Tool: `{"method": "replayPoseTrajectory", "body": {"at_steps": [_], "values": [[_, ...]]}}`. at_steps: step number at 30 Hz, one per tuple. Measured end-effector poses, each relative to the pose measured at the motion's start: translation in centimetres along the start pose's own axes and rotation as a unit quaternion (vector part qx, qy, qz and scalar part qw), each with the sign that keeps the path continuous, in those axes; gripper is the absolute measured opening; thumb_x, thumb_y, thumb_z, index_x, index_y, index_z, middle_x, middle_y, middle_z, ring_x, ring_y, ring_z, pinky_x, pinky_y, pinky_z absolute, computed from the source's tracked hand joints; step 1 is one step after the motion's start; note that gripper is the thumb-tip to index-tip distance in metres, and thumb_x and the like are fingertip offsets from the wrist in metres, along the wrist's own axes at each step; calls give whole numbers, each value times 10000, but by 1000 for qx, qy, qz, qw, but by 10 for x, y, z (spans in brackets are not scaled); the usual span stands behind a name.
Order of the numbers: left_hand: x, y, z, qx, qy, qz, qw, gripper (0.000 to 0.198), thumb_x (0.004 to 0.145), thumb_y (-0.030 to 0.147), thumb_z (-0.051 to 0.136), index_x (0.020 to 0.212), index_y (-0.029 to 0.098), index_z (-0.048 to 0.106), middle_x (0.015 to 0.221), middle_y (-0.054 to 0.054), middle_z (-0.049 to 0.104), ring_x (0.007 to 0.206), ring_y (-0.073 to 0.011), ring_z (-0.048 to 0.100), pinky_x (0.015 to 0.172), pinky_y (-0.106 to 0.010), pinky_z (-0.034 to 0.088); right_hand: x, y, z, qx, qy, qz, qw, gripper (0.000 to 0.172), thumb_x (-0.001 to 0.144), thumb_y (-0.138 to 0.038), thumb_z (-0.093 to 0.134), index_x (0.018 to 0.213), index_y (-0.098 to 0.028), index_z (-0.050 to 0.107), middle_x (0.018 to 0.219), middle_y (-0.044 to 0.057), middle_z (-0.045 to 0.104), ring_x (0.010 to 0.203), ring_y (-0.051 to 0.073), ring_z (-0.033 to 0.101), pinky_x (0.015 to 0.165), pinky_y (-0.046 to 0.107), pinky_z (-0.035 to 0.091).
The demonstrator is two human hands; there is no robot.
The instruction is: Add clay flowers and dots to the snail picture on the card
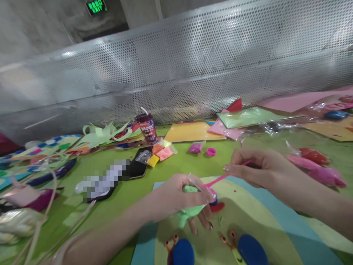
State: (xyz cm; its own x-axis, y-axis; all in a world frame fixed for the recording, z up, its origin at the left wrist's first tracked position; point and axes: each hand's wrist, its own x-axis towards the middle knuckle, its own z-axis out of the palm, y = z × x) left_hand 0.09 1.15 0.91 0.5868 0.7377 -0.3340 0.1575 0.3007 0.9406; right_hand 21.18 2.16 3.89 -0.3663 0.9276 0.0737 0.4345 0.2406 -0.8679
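Observation:
My left hand (pixel 183 195) is closed around a clear plastic bag of light green modelling clay (pixel 190 209), just above the craft picture. My right hand (pixel 255 169) pinches a thin pink stick (pixel 219 179), whose lower end reaches the fingertips of my left hand. Whether that end touches the clay is hard to tell. Below lies a craft picture (pixel 264 217) with a pale yellow-green middle and a light blue border. Two snail figures with blue shells (pixel 183 252) and orange eye stalks sit on it. A red piece (pixel 217 207) lies partly under my left hand.
On the green table are a purple drink cup (pixel 148 129), small clay packs (pixel 162 151), a pink ring-shaped cap (pixel 211 151) and a phone (pixel 103 184) with a cable. Coloured paper (pixel 194 131) lies along a perforated metal panel (pixel 179 70). More clay bags (pixel 317 169) lie right.

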Motion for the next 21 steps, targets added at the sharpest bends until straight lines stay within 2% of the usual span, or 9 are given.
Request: {"method": "replayPoseTrajectory", "body": {"at_steps": [4,7,11,13,21], "values": [[0,-2,-2,38,16,-16,999,376,664,456,707,835,144,586,697,-46,665,555,-150,630,431,-211,453,-4,0,2,-46,-44,-3,998,296,772,-427,600,636,-179,514,516,-66,364,456,62,312,388,192,214],[-2,-3,0,65,21,-17,998,349,670,451,698,798,144,592,715,-45,673,536,-126,611,435,-201,447,-6,0,10,-31,-71,6,997,274,803,-396,570,654,-179,495,524,-65,386,468,65,335,400,190,225],[-2,-2,3,55,-11,-12,998,268,697,395,679,754,148,591,710,-27,659,576,-131,622,423,-185,435,-4,1,19,0,-104,17,994,238,817,-338,564,662,-177,482,565,-50,463,514,77,404,436,192,259],[-2,-1,5,59,-5,-16,998,245,702,372,674,762,151,589,708,-25,656,562,-126,616,419,-184,430,-3,0,22,19,-115,22,993,228,815,-316,569,659,-176,479,578,-41,502,532,84,444,453,194,288],[-3,-2,9,79,5,-16,997,177,709,303,646,761,163,551,691,-2,658,562,-106,598,533,-211,455,-4,-3,31,38,-155,3,987,238,859,-327,503,672,-179,495,636,-2,582,569,114,532,479,215,358]]}}
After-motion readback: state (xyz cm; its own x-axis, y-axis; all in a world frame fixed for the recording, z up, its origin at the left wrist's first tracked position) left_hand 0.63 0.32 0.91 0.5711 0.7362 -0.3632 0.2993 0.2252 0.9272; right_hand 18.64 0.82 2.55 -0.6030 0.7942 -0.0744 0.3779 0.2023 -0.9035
